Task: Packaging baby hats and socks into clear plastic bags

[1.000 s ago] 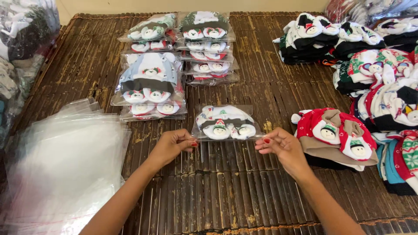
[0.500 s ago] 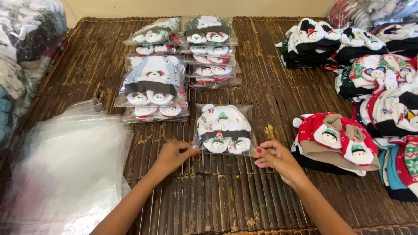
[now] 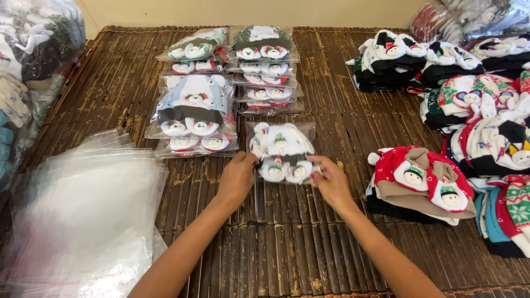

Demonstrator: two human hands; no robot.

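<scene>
A clear bag of white snowman socks lies on the dark slatted mat in the middle. My left hand grips its lower left corner. My right hand holds its lower right edge. The bag's open flap hangs toward me between the two hands. Just beyond it stand two rows of packed sock bags, the other row further back.
A stack of empty clear bags lies at the left. Loose folded socks are piled at the right and far right. Full plastic sacks stand along the left edge.
Both hands have moved up to the bag's lower edge and closed on its corners. The view has shifted a little, so the bag sits lower in the picture.
</scene>
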